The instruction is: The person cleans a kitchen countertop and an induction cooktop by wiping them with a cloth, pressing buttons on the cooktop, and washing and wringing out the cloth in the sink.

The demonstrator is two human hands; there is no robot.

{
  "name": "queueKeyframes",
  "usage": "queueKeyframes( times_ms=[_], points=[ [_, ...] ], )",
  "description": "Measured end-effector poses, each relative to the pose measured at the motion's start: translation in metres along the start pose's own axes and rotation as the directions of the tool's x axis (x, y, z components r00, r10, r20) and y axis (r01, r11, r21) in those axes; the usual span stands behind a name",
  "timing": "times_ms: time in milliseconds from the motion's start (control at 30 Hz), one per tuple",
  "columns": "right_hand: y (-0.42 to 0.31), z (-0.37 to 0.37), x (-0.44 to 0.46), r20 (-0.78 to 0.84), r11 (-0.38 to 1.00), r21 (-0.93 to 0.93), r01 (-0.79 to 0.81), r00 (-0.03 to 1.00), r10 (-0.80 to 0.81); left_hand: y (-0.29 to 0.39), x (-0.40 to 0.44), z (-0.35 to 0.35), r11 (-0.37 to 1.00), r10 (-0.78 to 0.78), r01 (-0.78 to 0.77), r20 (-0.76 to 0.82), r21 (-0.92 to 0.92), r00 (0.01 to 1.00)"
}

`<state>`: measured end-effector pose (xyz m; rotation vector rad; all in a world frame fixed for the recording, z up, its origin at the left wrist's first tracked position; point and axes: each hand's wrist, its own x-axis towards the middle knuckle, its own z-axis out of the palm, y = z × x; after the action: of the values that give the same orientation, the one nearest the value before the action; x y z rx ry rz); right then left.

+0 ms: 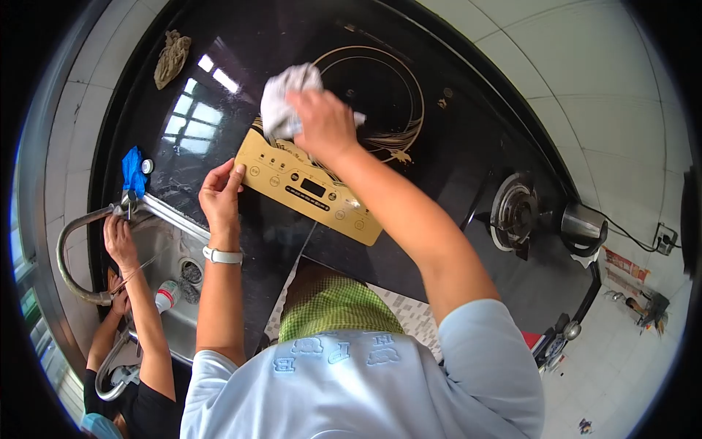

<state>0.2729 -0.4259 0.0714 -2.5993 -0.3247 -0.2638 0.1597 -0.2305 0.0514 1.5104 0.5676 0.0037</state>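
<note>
A black induction cooktop (373, 95) with a gold control panel (292, 188) lies at an angle on the dark counter. My left hand (221, 192), a white band on its wrist, grips the panel's left corner between thumb and fingers. A crumpled white cloth (287, 99) is held in my right hand (324, 123), over the cooktop just above the panel. The cloth and the right fingers are slightly blurred, and the cloth hides part of the cooktop's surface.
At the left, another person's hands (121, 241) are at a sink (172, 256) with a faucet and bottle. A tan rag (172, 58) and blue cloth (134, 172) lie on the counter. A gas burner (515, 212) and kettle (583, 228) stand right.
</note>
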Motion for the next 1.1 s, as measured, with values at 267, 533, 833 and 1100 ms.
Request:
queueKeyframes(
  times_ms=[267,533,833,1100],
  points=[
    [0.123,-0.084,-0.047,-0.141,0.931,-0.169,-0.322,0.943,0.301,-0.003,0.003,-0.003,0.999,0.009,-0.009,0.011,0.032,1.0],
    [0.111,-0.087,-0.086,-0.159,0.857,-0.345,-0.384,0.923,0.349,-0.001,0.004,-0.002,1.0,0.017,-0.017,0.002,0.008,1.0],
    [-0.018,-0.059,-0.201,0.056,0.994,-0.052,0.092,0.994,-0.09,-0.011,-0.014,0.007,0.899,0.366,-0.271,-0.25,0.345,0.897],
    [-0.016,-0.054,-0.236,0.182,0.981,0.18,0.077,0.977,-0.11,-0.055,-0.195,-0.008,0.972,0.233,-0.222,-0.3,0.071,0.925]
  ],
)
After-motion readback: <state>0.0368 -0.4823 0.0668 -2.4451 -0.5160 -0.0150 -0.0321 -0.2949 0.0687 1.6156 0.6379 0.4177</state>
